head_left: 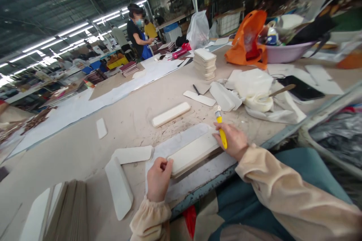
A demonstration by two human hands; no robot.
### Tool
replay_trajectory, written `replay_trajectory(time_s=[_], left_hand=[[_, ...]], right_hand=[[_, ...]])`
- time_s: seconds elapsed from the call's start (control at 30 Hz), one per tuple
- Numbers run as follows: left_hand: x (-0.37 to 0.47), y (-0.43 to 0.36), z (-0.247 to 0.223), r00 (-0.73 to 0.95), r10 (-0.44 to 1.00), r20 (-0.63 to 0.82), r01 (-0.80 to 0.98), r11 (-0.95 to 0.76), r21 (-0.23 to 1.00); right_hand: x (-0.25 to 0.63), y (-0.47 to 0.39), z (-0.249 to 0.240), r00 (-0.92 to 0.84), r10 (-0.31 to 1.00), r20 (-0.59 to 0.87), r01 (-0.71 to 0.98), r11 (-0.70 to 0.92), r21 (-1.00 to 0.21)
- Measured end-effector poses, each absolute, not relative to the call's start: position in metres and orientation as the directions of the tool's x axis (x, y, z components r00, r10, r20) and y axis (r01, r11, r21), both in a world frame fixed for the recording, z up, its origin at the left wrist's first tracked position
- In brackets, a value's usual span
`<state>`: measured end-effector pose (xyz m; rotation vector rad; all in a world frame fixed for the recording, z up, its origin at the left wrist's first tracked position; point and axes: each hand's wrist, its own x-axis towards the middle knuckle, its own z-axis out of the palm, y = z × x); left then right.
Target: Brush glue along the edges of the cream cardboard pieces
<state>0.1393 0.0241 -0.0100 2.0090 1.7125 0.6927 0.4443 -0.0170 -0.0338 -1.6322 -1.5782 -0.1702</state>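
In front of me a small stack of long, white, round-cornered strips [195,152] lies on a pale sheet [161,150] near the table's front edge. My left hand [159,179] is closed at the near left end of the stack, thumb and fingers pinching its corner. My right hand [233,140] wraps round a brush with a yellow handle [222,133], bristles pointing up and away. Its fingertips touch the right end of the same stack. Two loose white strips [120,188] lie left of the sheet, and a shorter stack of strips [171,114] sits beyond it.
A tall pile of strips [205,64] stands farther back. At right are a white plastic-lined container [257,90] with a wooden stick, a black phone [301,87], an orange bag [246,41] and a lilac basin [288,52]. Boards [65,211] stand front left. A co-worker [138,34] stands beyond.
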Motion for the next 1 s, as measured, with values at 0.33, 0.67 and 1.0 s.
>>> replay_trajectory(time_s=[0.33,0.67,1.0], left_hand=[[0.135,0.032,-0.013,0.147,0.986,0.077,0.795,-0.164,0.584],[0.132,0.035,-0.021,0.152,0.971,0.184,0.788,-0.232,0.571],[0.135,0.034,-0.023,0.15,0.938,0.311,0.795,-0.302,0.527]], right_hand=[[0.359,-0.032,-0.046,-0.265,0.679,0.684,0.8,0.551,-0.238],[0.414,-0.037,-0.055,-0.055,0.74,0.671,0.896,0.333,-0.294],[0.438,-0.025,-0.063,0.409,0.777,0.478,0.71,0.058,-0.702]])
